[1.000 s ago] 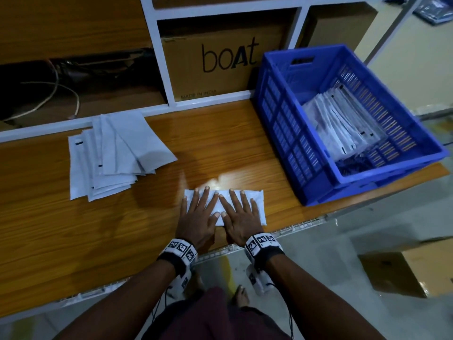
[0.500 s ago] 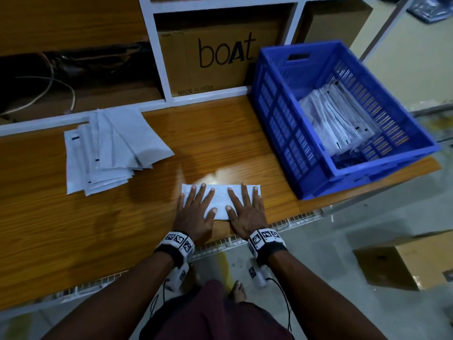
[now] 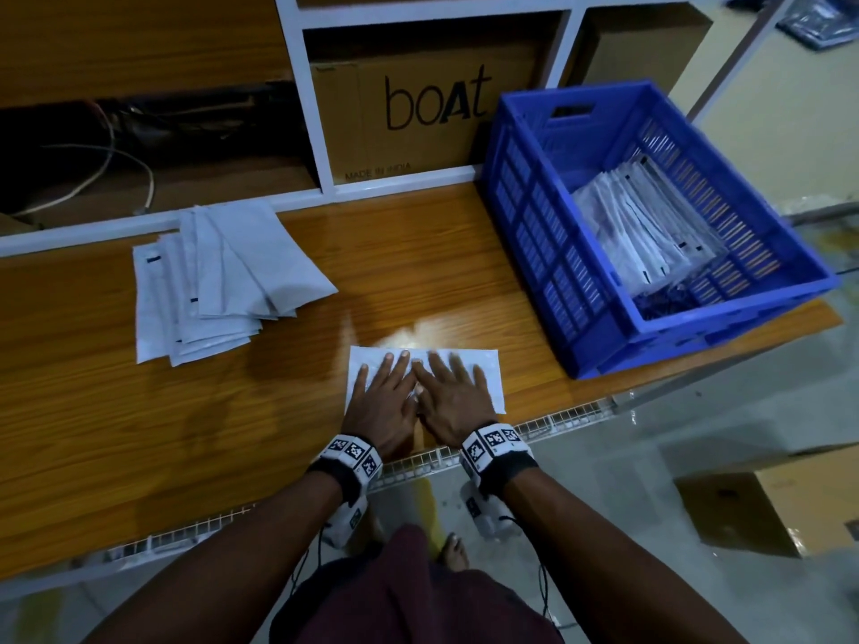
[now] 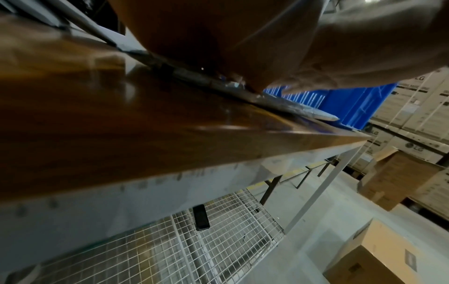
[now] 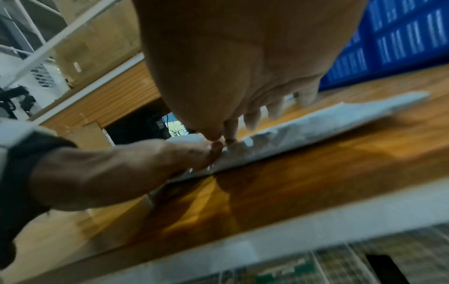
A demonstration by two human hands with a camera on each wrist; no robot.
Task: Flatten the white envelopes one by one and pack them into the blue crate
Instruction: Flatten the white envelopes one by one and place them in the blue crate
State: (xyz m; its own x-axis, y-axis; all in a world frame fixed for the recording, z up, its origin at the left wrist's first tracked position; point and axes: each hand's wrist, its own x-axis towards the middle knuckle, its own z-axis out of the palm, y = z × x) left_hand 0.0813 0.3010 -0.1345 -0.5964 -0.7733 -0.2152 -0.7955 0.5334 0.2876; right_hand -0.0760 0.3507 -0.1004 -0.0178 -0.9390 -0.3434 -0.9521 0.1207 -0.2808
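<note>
A white envelope (image 3: 492, 370) lies flat near the front edge of the wooden table (image 3: 139, 420). Both hands press on it palm down, fingers straight and spread: my left hand (image 3: 383, 397) on its left half, my right hand (image 3: 453, 392) on its right half, the two touching side by side. The right wrist view shows the envelope (image 5: 328, 123) under my right hand's fingers (image 5: 252, 121). A loose stack of white envelopes (image 3: 209, 276) lies at the back left. The blue crate (image 3: 534, 216) stands at the right with several envelopes (image 3: 641, 225) leaning inside.
A cardboard box marked "boat" (image 3: 418, 109) sits in the white shelf frame behind the table. Cables (image 3: 111, 165) lie in the dark shelf at left. Cardboard boxes (image 3: 781, 499) stand on the floor at right. A wire rack (image 4: 194, 249) hangs under the table.
My hands slid from apart back together toward the middle of the envelope and now touch side by side. The envelope stays in the same spot.
</note>
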